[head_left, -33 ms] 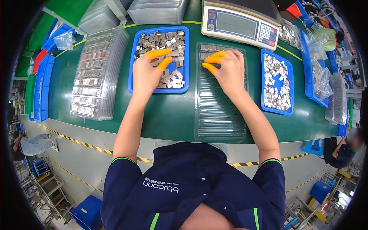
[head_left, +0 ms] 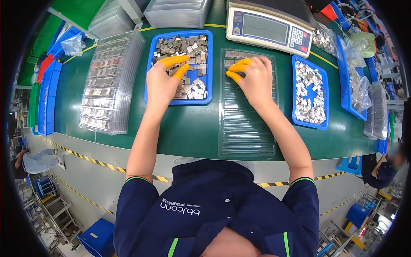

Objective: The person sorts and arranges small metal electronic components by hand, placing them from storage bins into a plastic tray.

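Left hand (head_left: 162, 88) shifts slightly left over the blue bin (head_left: 209, 81); right hand (head_left: 258, 80) barely changes.
Head view: left thumb and forefinger stand apart near small metal housings (head_left: 198, 46), any hold unclear; right fingertips bunch by the clear slotted tray's (head_left: 246, 124) far rows, where more housings sit, grip hidden. Handling housings there seems the step in hand; the next move calls for precise fingertip alignment.

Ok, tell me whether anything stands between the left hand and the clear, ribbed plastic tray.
Nothing tall: right of the left hand come silvery metal pieces, their blue rectangular plastic tray's rim, then green tabletop. The right hand covers part of the clear tray.
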A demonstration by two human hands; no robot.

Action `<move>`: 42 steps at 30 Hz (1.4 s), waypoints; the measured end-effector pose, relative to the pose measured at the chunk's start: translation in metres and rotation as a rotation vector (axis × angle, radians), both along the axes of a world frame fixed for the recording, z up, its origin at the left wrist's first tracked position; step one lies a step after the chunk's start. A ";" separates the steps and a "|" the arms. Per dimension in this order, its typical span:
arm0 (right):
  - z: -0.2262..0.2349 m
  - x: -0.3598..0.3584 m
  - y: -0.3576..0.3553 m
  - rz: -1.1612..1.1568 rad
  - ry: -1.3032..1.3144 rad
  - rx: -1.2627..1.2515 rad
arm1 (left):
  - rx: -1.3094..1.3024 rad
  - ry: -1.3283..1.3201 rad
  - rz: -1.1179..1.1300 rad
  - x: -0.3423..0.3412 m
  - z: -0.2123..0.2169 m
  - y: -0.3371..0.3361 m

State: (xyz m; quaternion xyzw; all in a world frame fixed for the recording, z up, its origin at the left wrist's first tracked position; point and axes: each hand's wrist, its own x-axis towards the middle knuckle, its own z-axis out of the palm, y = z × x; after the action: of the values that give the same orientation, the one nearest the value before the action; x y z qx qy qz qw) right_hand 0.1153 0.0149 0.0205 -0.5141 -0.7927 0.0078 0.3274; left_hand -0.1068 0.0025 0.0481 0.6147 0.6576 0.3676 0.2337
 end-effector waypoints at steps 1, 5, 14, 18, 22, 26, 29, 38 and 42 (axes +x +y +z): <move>-0.005 -0.003 0.002 -0.005 -0.104 0.024 | 0.003 0.004 0.004 -0.006 -0.003 0.000; -0.018 -0.002 0.004 0.001 -0.165 0.022 | 0.140 0.221 0.025 -0.020 -0.014 0.001; 0.019 0.060 -0.007 -0.204 -0.053 -0.080 | 0.199 0.385 -0.290 -0.003 -0.030 0.017; 0.016 0.133 -0.035 -0.489 0.004 -0.284 | 0.233 0.398 -0.330 0.001 -0.036 0.019; 0.011 0.156 -0.056 -0.632 0.027 -0.489 | 0.199 0.332 -0.361 0.005 -0.031 0.019; 0.005 0.162 -0.056 -0.599 0.044 -0.417 | -0.019 -0.026 -0.284 0.012 -0.020 0.015; 0.015 0.149 -0.052 -0.700 0.079 -0.410 | -0.158 -0.321 -0.265 0.011 -0.019 0.014; 0.022 0.158 -0.051 -0.852 -0.105 -0.178 | -0.380 -0.802 -0.219 0.028 -0.004 0.001; 0.030 0.130 -0.048 -0.808 -0.004 -0.043 | -0.532 -0.947 -0.247 0.037 0.000 -0.008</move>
State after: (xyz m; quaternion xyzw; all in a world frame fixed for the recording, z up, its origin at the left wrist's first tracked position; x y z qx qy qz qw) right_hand 0.2451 -0.0329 0.0506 -0.7911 -0.5272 -0.1057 0.2918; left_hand -0.0696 -0.0051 0.0482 0.3747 0.4741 0.3950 0.6919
